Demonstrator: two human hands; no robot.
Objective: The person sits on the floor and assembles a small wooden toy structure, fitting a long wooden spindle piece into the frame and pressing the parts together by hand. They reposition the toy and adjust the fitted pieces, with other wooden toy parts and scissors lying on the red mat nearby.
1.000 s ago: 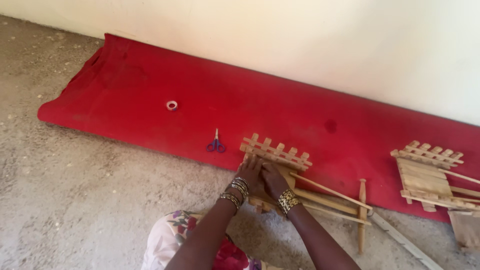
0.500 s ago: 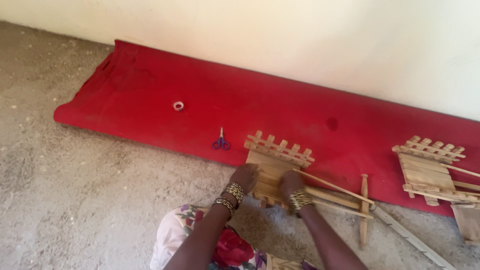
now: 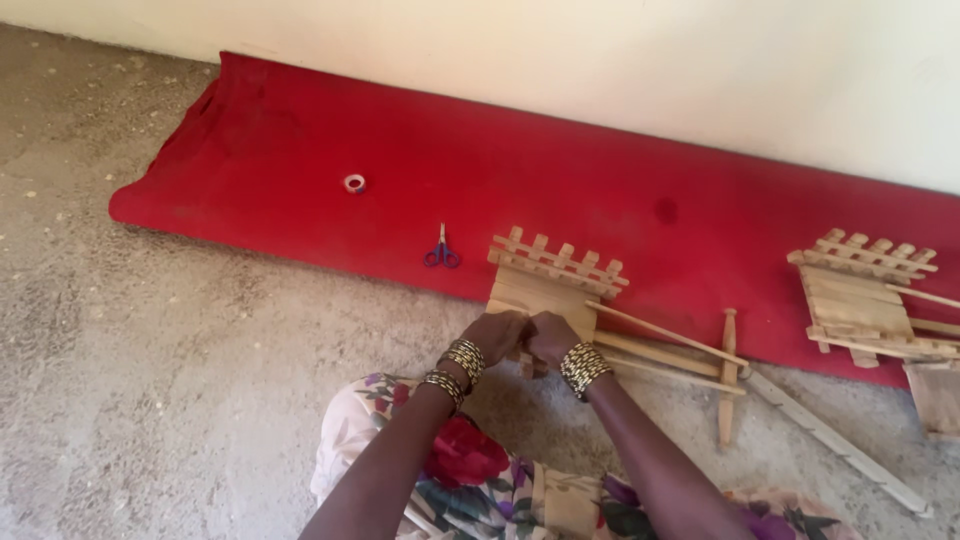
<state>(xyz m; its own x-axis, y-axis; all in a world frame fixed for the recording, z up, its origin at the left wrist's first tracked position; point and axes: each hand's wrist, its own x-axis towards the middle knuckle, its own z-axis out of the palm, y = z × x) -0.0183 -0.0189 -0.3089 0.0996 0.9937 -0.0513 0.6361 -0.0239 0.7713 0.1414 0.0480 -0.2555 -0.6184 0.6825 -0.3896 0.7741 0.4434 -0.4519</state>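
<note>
mat: red mat [image 3: 300, 150] along the pale wall [image 3: 600, 50]
tape: small roll [image 3: 354, 183] on the mat
scissors: blue-handled scissors [image 3: 441, 252] near mat's front edge
second frame: wooden frame [image 3: 865, 295] far right
floor: gritty concrete floor [image 3: 150, 350]

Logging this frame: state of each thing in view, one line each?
Left hand: closed on the near edge of the near frame.
Right hand: closed on the same edge, touching the left.
Near frame: flat, half on the mat.
Far frame: flat, untouched.
Scissors: shut, lying on the mat.
Tape roll: flat.
Mat: spread along the wall.
</note>
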